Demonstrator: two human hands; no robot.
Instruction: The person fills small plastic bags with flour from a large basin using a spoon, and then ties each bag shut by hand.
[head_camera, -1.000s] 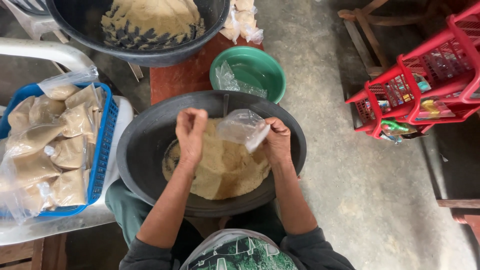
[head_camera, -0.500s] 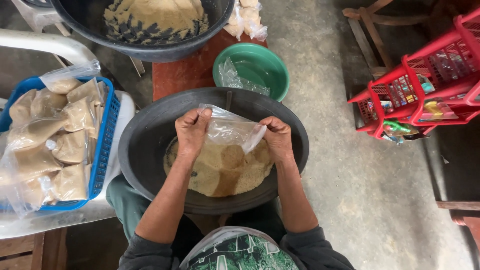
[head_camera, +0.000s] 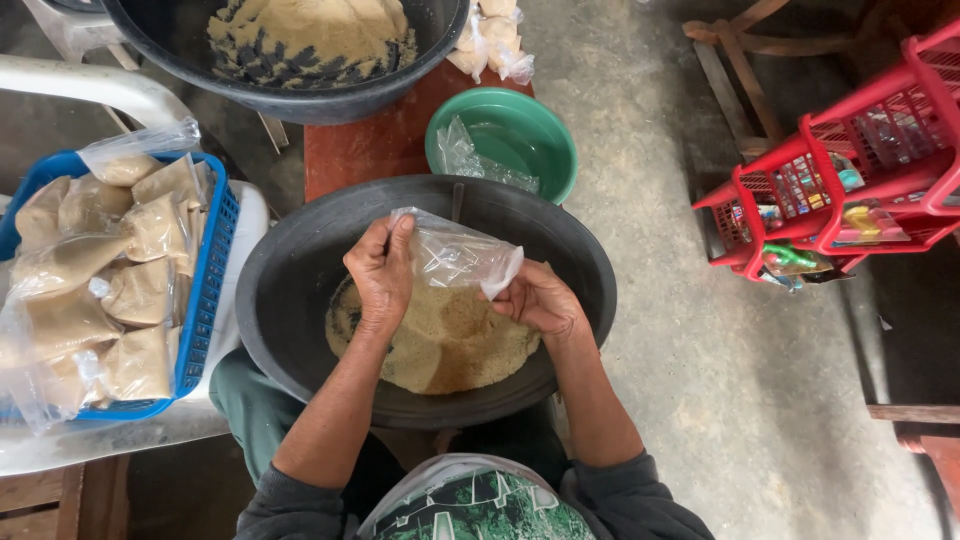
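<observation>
My left hand (head_camera: 381, 270) and my right hand (head_camera: 540, 298) both grip a small clear plastic bag (head_camera: 455, 255), held empty and stretched between them. The bag hangs just above tan powder (head_camera: 445, 345) lying in the bottom of a wide black basin (head_camera: 290, 290) on my lap. The left hand pinches the bag's left edge; the right hand holds its right corner.
A blue basket (head_camera: 205, 300) of filled powder bags sits on a white chair at left. A green bowl (head_camera: 545, 150) with clear bags, a second black basin (head_camera: 300, 95) of powder and a red table lie ahead. A red plastic rack (head_camera: 850, 160) stands at right.
The bag was bunched in my right hand, then both hands spread it wide. Now my right hand has dropped lower and the bag slants down to the right.
</observation>
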